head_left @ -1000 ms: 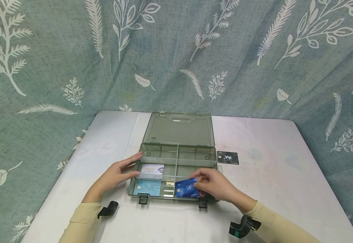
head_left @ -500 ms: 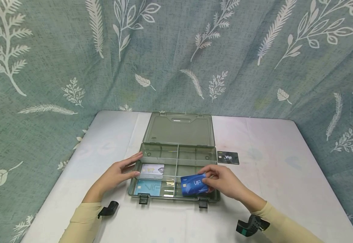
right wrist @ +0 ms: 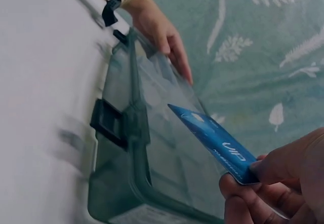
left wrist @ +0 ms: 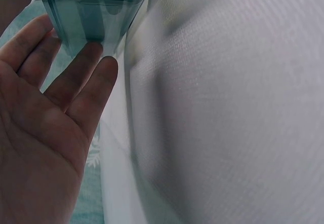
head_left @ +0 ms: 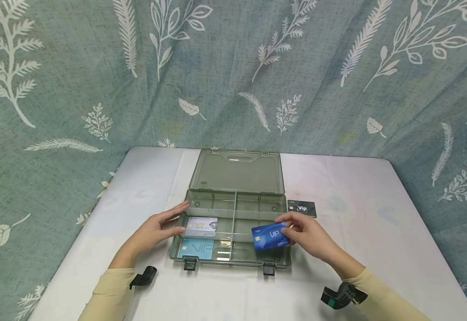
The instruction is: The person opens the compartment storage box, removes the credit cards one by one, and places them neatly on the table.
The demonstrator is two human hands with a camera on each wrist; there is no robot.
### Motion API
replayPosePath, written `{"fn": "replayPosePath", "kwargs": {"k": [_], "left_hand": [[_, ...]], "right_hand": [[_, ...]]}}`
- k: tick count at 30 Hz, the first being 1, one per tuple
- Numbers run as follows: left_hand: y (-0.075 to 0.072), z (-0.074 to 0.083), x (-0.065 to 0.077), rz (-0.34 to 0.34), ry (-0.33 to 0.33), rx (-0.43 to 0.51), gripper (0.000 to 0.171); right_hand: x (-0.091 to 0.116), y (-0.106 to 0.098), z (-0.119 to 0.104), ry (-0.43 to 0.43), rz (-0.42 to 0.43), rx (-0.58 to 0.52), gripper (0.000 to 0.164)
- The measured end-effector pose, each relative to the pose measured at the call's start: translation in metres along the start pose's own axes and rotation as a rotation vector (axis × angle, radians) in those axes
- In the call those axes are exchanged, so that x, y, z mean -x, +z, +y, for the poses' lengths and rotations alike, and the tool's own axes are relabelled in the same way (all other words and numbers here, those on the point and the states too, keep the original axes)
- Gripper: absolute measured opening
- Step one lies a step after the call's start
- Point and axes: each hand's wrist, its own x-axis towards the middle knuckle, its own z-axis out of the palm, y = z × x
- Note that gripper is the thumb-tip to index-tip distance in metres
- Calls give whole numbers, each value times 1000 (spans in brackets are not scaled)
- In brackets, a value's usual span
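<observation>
While the fingers of the right hand (head_left: 307,236) pinch the blue card (head_left: 268,237), I see it has drifted toward the right wall of the box (head_left: 249,225), hanging above the front-right compartment (head_left: 243,254), not settled inside. Outstretched fingers of the left hand (head_left: 158,231) touch the box's left side.

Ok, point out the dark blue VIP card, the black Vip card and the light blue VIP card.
Dark blue VIP card (head_left: 268,237): head view, middle of its face.
Black Vip card (head_left: 302,208): head view, its white lettering.
Light blue VIP card (head_left: 195,248): head view, middle of its face.
</observation>
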Motion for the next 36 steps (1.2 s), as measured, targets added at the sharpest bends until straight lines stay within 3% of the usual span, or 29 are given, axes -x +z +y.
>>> {"fn": "replayPosePath", "kwargs": {"k": [21, 36], "left_hand": [[0, 0, 0, 4, -2, 5, 68], [0, -1, 0, 1, -3, 5, 68]], "right_hand": [[6, -53, 18, 51, 167, 38, 26], [3, -85, 49, 149, 284, 117, 30]]}}
